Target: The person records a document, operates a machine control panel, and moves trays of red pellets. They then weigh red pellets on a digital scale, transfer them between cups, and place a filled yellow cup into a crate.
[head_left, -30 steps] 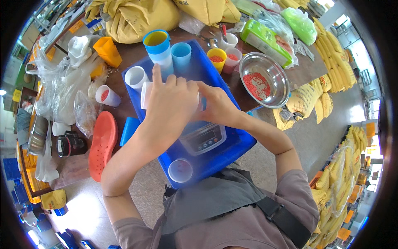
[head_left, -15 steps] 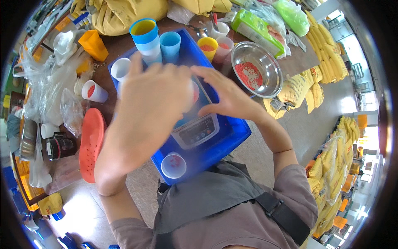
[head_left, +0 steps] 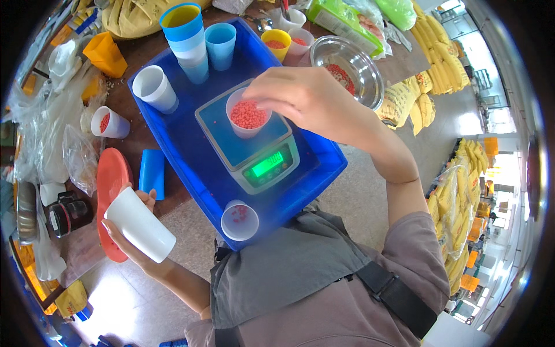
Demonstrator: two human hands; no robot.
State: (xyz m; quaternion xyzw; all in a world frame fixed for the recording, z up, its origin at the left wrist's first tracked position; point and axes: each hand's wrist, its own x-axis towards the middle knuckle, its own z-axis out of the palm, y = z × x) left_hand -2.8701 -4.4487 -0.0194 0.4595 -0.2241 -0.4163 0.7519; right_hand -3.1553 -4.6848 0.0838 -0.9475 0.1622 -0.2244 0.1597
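Note:
At the lower left, my left hand (head_left: 137, 246) is wrapped round a tilted white cup (head_left: 141, 224). A translucent cup of red pellets (head_left: 248, 117) stands on the blue plate of a digital scale (head_left: 237, 151) with a lit green display. My right hand (head_left: 295, 95) reaches over this cup's mouth, fingers bent together at its rim and above the pellets; whether they pinch anything is hidden. The scale sits in a blue tray (head_left: 185, 173). Another translucent cup with a few pellets (head_left: 239, 221) stands at the tray's near end.
Stacked blue and white cups (head_left: 185, 43), a light blue cup (head_left: 221, 46) and a white cup (head_left: 155, 88) stand in the tray. Right of it is a steel bowl (head_left: 370, 75) with pellets. Leftward lie a pellet cup (head_left: 110, 122), a blue cup (head_left: 152, 173) and a red insole-shaped piece (head_left: 110, 168).
My left hand has moved from above the tray to the lower left and now holds a white cup. My right hand has moved onto the pellet cup's rim. The scale's display is now lit.

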